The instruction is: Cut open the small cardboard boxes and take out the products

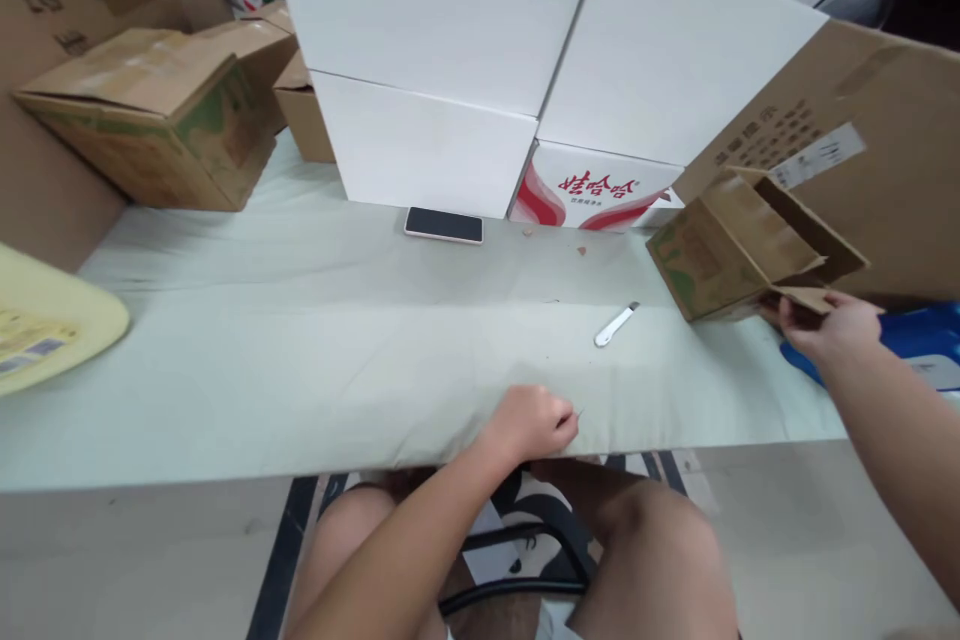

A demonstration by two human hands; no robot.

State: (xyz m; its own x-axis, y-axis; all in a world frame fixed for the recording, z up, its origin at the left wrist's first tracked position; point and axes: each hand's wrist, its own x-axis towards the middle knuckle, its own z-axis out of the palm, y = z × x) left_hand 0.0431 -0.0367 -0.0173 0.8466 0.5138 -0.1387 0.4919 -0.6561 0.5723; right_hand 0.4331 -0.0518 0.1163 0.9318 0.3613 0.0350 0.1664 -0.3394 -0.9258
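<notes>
1. Cardboard box (697, 260), just right of the red-printed carton (592, 185) and nearer the person, tilted, flaps standing open, green print showing on its side!
2. Right hand (832, 325) is on it, fingers and thumb gripping a flap at the near end, farther right of that red-printed carton.
3. Left hand (536, 425) sits curled into a fist on the cloth, straight out in front of the red-printed carton; a thin sliver shows by the fingers, and whether it is held, I cannot tell.
4. Onto the lettering: the red-printed carton carries big red brush-style characters that look like 娃哈哈, a small line beneath reading 饮用纯净水, and red swooshes both sides.
5. Behind the box, right of the red-printed carton, a large brown carton (907, 210) bears a slanted heading, apparently 温馨提示, the lines below too blurred, plus a white label (821, 155) I cannot read.
6. Left of the red-printed carton lies a phone (444, 226), screen dark; a white-handled knife (615, 325) rests in front.
7. Far left of that same carton, a yellow container (56, 320) wears a label, its text illegible.
</notes>
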